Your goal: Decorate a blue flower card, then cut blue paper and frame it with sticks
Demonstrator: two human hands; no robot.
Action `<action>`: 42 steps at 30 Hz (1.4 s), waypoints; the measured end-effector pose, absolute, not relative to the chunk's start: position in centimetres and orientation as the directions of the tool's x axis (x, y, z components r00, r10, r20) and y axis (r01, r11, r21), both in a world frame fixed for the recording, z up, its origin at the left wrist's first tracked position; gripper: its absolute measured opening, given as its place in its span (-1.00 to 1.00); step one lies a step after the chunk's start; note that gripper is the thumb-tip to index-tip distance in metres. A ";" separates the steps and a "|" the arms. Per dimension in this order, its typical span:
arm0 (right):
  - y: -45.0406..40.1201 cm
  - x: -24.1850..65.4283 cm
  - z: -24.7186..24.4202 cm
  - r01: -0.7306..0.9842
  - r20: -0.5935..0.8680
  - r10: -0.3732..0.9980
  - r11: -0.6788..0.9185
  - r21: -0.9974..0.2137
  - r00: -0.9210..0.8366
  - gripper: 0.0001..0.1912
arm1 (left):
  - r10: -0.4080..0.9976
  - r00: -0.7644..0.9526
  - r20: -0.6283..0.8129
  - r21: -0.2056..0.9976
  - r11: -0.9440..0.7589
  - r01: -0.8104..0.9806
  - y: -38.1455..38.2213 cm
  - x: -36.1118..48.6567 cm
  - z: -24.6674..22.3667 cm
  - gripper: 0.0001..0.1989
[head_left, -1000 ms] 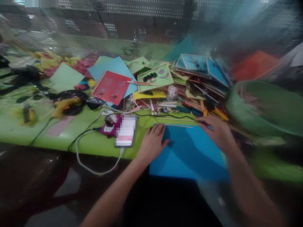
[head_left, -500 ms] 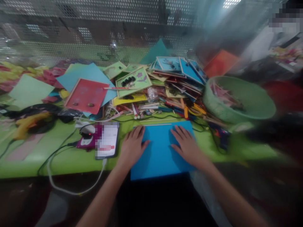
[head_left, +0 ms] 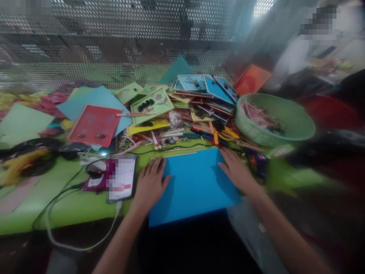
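A blue sheet [head_left: 194,182] lies at the front edge of the green table [head_left: 68,209]. At its left edge rests my left hand [head_left: 151,182], fingers spread and flat, with something small and dark between the fingertips that I cannot make out. My right hand [head_left: 235,169] lies open on the sheet's right edge, thumb over the blue. A thin pale stick [head_left: 181,155] sits along the far edge of the sheet. Left of my left hand is a phone [head_left: 124,179] with a white cable.
Behind the sheet are pens [head_left: 173,133], orange-handled scissors [head_left: 230,133] and stacked framed pictures [head_left: 194,82]. A green basin [head_left: 273,133] holds scraps at the right. A magenta device [head_left: 95,183] with cables is beside the phone. A person in white [head_left: 293,57] is blurred at the back right.
My right hand has moved from the sheet's upper right area out to its right edge, baring more blue. My left hand stays at the left edge. The view has shifted slightly.
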State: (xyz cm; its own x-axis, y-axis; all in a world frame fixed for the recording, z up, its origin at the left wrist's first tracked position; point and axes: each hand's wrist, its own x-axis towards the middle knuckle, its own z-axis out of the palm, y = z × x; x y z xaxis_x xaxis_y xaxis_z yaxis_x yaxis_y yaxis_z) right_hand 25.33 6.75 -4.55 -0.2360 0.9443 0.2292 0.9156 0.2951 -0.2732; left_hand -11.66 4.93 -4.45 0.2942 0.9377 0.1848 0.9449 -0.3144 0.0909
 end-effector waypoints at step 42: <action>9.2 18.8 -5.8 0.779 0.242 0.819 0.571 -0.258 -0.520 -0.32 | 0.961 0.257 0.104 0.231 -0.275 0.933 4.0 -9.6 -3.1 -0.39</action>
